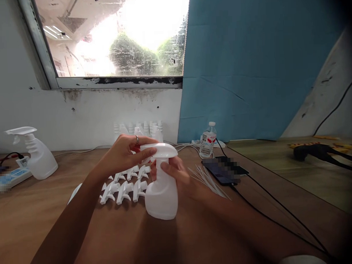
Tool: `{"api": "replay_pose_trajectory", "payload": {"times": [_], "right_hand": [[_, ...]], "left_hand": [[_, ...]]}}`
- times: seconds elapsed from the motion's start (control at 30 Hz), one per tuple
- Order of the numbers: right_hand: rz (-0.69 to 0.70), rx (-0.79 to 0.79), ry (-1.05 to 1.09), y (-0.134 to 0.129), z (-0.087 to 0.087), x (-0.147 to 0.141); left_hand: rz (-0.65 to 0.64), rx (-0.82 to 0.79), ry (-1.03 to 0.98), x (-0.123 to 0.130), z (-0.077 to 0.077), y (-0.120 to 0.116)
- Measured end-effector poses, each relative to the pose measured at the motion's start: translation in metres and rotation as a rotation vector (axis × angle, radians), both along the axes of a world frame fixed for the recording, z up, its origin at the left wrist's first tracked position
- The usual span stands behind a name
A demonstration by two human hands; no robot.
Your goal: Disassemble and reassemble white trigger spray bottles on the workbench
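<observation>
A white spray bottle (161,198) stands upright, or nearly so, in front of me over the brown table; I cannot tell whether its base touches the wood. My left hand (130,151), with a ring on one finger, grips the white trigger head (164,149) on top from the left. Around the bottle's neck, from the right, my right hand (177,172) is closed. Left of the bottle, several loose white trigger heads (124,191) lie in rows on the table. Part of the trigger lever is hidden behind my left fingers.
A complete spray bottle (40,158) stands at the left beside a power strip (11,179). White bottles (138,131) line the wall. To the right are thin white tubes (209,181), a water bottle (208,142), phones (220,171) with black cables, and a white rounded thing (303,260).
</observation>
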State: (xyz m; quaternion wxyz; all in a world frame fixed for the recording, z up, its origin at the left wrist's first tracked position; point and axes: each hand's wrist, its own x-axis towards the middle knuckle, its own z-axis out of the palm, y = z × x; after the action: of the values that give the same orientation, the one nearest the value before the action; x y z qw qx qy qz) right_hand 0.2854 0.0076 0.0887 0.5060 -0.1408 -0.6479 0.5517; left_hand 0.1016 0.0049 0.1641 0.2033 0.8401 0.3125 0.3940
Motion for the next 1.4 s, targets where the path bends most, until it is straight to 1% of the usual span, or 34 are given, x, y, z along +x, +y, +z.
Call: {"api": "replay_pose_trajectory", "payload": {"times": [0.03,0.17,0.27,0.4,0.5,0.53,0.63,0.77,0.87,0.9,1.03,1.23,1.33,1.4], "right_hand": [[0.010,-0.002,0.006,0.000,0.000,0.000],[-0.063,0.027,-0.066,-0.001,0.002,0.000],[0.013,0.020,-0.011,-0.001,0.002,0.000],[-0.037,0.013,-0.058,-0.001,0.001,0.000],[0.069,0.005,0.018,0.002,-0.002,0.001],[0.083,0.003,0.023,0.003,-0.003,0.001],[0.039,0.025,-0.021,0.005,-0.004,0.002],[0.117,0.029,0.023,0.006,-0.005,0.003],[0.068,0.039,-0.028,0.008,-0.007,0.003],[0.071,0.044,-0.027,0.008,-0.007,0.004],[0.163,0.055,0.035,0.010,-0.010,0.005],[0.083,0.084,-0.058,0.010,-0.011,0.004],[0.092,0.050,-0.073,0.012,-0.008,0.005],[0.145,0.000,-0.072,0.015,-0.005,0.007]], "left_hand": [[0.009,0.001,0.001,0.000,0.000,0.000],[0.020,-0.003,-0.001,0.000,-0.001,0.000],[0.023,0.001,0.008,0.000,-0.001,0.001],[0.013,0.003,0.013,0.000,-0.001,0.000],[0.024,0.008,0.020,0.000,-0.001,-0.001],[0.028,0.013,0.023,0.000,0.000,-0.001],[0.047,0.026,0.037,0.000,0.000,-0.002],[0.069,0.018,0.051,0.001,0.001,-0.003],[0.071,0.036,0.054,0.002,0.001,-0.004],[0.072,0.041,0.058,0.002,0.001,-0.004],[0.071,0.052,0.065,0.001,0.001,-0.005],[0.069,0.061,0.069,0.001,0.001,-0.006],[0.096,0.059,0.072,0.003,0.000,-0.004],[0.122,0.085,0.092,0.002,0.000,-0.002]]}}
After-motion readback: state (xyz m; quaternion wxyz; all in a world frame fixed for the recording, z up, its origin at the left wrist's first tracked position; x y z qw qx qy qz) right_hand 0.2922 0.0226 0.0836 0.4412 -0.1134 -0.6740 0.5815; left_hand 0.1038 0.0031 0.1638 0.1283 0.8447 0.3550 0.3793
